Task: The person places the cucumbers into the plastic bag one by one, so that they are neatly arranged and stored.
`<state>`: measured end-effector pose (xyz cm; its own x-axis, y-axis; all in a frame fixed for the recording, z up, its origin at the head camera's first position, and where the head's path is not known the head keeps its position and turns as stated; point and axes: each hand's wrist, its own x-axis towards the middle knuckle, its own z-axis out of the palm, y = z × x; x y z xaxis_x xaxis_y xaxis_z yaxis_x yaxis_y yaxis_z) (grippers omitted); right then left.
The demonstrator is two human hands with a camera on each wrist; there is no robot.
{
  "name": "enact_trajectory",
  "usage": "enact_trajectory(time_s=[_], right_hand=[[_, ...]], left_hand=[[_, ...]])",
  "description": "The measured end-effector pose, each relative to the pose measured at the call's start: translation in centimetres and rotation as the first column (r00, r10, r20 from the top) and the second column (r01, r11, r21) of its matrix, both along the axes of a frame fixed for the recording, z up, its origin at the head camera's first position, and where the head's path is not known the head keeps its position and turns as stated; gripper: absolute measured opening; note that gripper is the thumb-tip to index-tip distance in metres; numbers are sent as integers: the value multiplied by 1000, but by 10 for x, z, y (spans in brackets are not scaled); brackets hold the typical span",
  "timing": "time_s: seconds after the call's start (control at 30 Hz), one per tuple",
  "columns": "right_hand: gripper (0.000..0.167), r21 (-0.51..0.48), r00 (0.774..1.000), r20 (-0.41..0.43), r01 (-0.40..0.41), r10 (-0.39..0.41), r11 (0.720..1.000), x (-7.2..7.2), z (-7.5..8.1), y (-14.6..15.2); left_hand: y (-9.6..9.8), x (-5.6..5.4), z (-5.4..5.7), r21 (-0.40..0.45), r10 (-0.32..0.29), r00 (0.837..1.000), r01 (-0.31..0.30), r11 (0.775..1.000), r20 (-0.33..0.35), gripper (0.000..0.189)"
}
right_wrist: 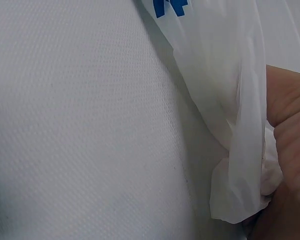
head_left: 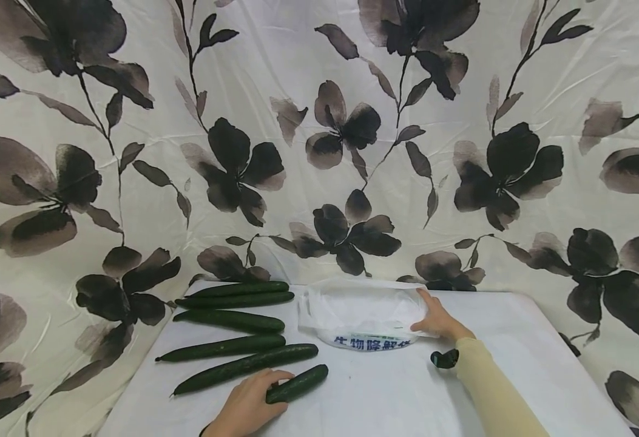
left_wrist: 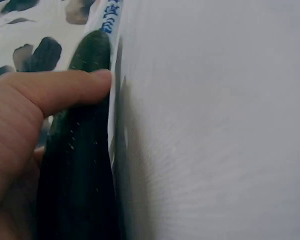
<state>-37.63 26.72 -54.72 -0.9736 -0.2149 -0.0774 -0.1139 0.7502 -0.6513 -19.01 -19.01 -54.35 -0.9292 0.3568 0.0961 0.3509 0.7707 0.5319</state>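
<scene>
My left hand [head_left: 250, 400] grips a dark green cucumber [head_left: 304, 382] near the table's front. In the left wrist view, the thumb [left_wrist: 75, 89] lies across that cucumber [left_wrist: 80, 165], whose rounded tip points away. At the back middle lies a white plastic bag [head_left: 352, 306] with blue printed characters on its lower side. My right hand [head_left: 439, 318] holds the bag's right end, thumb toward the front and fingers toward the back. Seen from the right wrist, thin plastic [right_wrist: 245, 125] hangs over part of this hand [right_wrist: 292, 135], hiding its fingertips.
Several more cucumbers [head_left: 232, 320] lie in a rough row on the left of the white table [head_left: 385, 400], the two farthest side by side. A floral cloth [head_left: 297, 200] hangs behind the table. A dark device [head_left: 445, 359] sits at the right wrist.
</scene>
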Motion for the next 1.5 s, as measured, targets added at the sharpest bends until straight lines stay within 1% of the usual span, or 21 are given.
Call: enact_trajectory(time_s=[0.07,0.17,0.27,0.4,0.5,0.57,0.63,0.7,0.8,0.93,1.0,1.03,1.17,1.23,1.3,1.4,1.5], right_hand=[[110,1,1000,6,2,-2,1000,0,-1,1],[110,1,1000,10,2,-2,1000,-1,-1,3],[109,2,1000,7,-3,3,1000,-3,-1,4],[108,-16,1000,9,-9,9,1000,-2,0,4],[107,-32,1000,12,-18,18,999,0,-1,1],[107,-37,1000,13,-14,14,999,2,-2,3],[106,-47,1000,10,-14,15,999,3,-3,3],[106,-47,1000,15,-10,11,999,3,-4,2],[107,-60,999,32,0,1,998,2,-4,1],[109,-68,999,48,22,-18,997,1,-2,1],[111,-68,999,38,19,-16,998,1,-1,2],[111,-65,999,31,13,-11,998,0,-1,2],[113,-64,999,33,12,-10,998,-1,1,2],[113,-65,999,40,24,-21,998,-1,1,3],[114,-70,999,38,25,-22,997,-1,0,4],[115,-61,999,32,11,-10,998,0,0,4],[117,-47,999,31,-7,8,999,0,-1,5]], left_hand=[[1,-4,2,22,-15,1000,15,1000,-10,48],[5,-11,9,49,-47,999,48,998,-22,48],[10,-18,16,52,-78,996,80,995,-37,48],[20,-28,25,85,-121,989,128,988,-81,44],[28,-35,35,112,-136,982,151,982,-128,43],[36,-42,44,113,-142,978,160,981,-154,43],[43,-48,54,106,-136,976,156,982,-169,43],[48,-55,63,88,-132,974,150,985,-182,45],[54,-66,74,34,-147,965,158,987,-217,44],[62,-82,85,-67,-208,944,197,978,-256,44],[67,-91,88,-108,-238,936,217,970,-258,46],[69,-95,89,-124,-246,935,221,967,-254,46],[76,-114,92,-176,-257,944,223,959,-209,49],[81,-124,95,-192,-257,949,222,956,-183,51],[84,-134,96,-211,-270,947,233,949,-172,54],[90,-148,97,-256,-307,936,258,931,-172,57],[98,-157,98,-293,-346,919,283,913,-188,56]])
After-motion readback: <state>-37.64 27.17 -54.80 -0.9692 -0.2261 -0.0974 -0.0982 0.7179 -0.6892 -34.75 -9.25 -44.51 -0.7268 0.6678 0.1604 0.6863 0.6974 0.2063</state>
